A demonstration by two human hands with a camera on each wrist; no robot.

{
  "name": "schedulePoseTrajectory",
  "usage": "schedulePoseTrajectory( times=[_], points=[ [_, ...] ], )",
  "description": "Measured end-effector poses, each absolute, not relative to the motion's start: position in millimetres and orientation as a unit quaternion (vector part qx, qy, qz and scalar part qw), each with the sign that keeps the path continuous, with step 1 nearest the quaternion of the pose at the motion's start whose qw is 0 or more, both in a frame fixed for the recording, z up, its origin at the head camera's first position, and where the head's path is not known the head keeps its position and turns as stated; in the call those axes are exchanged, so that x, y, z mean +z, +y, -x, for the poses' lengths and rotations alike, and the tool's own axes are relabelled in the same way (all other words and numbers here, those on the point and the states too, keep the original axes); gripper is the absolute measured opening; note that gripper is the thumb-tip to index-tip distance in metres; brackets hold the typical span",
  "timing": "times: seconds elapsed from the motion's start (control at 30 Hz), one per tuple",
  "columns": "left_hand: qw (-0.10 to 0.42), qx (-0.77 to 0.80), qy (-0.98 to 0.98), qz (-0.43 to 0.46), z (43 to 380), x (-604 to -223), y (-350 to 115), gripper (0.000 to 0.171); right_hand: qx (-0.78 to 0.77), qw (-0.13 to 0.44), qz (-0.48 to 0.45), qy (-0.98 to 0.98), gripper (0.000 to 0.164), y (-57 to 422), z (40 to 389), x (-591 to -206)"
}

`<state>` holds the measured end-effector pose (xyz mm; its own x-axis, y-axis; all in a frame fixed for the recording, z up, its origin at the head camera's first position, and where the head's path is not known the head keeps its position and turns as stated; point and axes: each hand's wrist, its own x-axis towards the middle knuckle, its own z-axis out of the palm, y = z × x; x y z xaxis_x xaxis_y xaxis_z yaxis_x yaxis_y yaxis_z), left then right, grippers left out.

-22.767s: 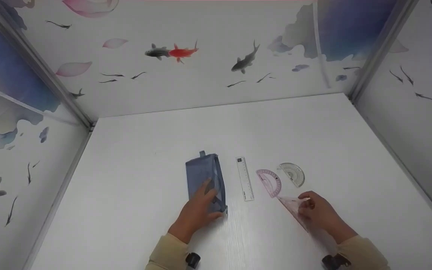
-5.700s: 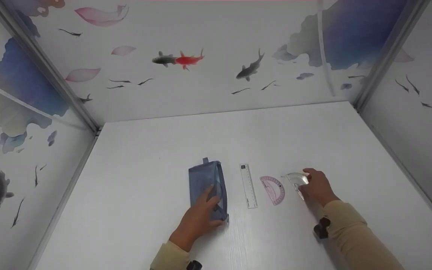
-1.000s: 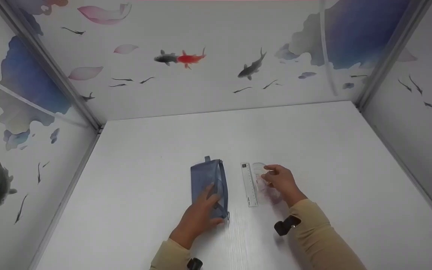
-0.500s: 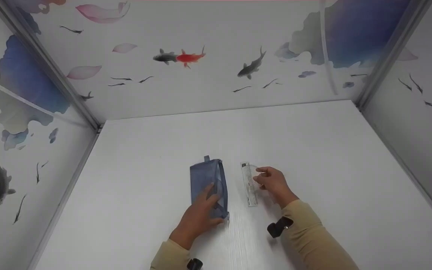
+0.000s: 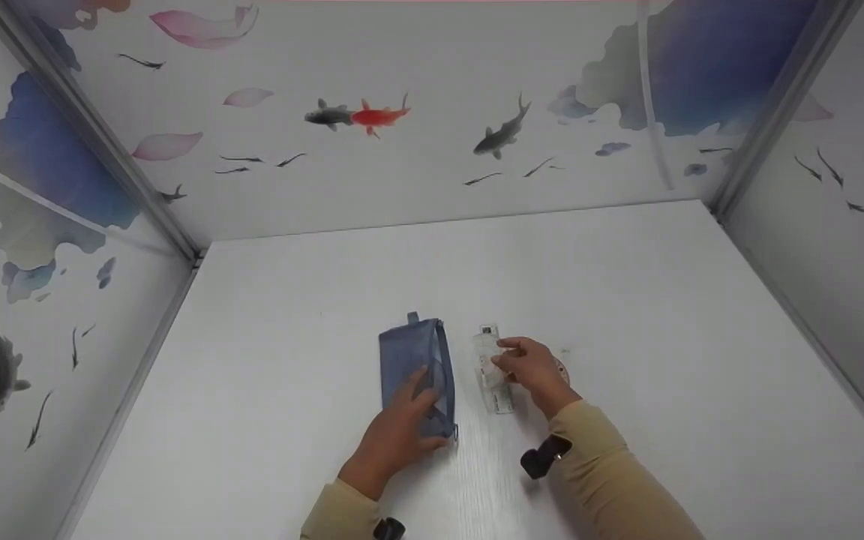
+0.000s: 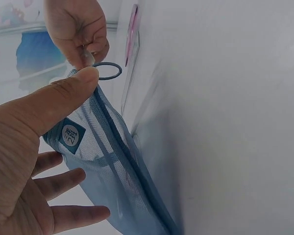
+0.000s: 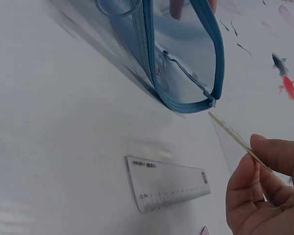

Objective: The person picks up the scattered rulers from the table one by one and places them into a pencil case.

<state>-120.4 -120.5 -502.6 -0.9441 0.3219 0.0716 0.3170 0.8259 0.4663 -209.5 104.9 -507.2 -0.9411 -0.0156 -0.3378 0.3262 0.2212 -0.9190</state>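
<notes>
My left hand (image 5: 394,435) holds the blue mesh zip pencil case (image 5: 402,352), which lies on the table with its zip side open toward the right. In the right wrist view, a fingertip shows inside the case's mouth. My right hand (image 5: 537,367) pinches a clear protractor (image 7: 237,139) between thumb and fingers, tilted and seen nearly edge-on near the case's opening. Under it in the head view lies a clear ruler (image 5: 505,405), flat on the table. The pink protractor (image 5: 563,369) is mostly hidden behind my right hand.
The white table (image 5: 289,300) has walls on its left, right and far sides, printed with fish and petals. A ring pull (image 6: 110,71) hangs at the near end of the case. Black wrist cameras (image 5: 544,456) sit at both cuffs.
My right hand has carried the clear protractor leftward, across the pink protractor and over the ruler. My left hand stays on the case. The pink set square seen earliest is no longer on the table.
</notes>
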Motion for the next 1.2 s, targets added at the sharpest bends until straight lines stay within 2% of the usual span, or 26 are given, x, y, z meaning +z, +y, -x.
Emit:
schedulePoseTrajectory(
  times=[0.77, 1.2],
  points=[
    [0.006, 0.251, 0.952, -0.173, 120.8, -502.6, -121.8, 0.067, -0.653, 0.144, -0.087, 0.739, 0.037, 79.8, 203.8, -510.7],
    [-0.004, 0.252, 0.951, -0.182, 121.4, -500.8, -123.4, 0.061, -0.655, 0.147, -0.063, 0.738, 0.038, 67.5, 203.0, -507.1]
  ],
)
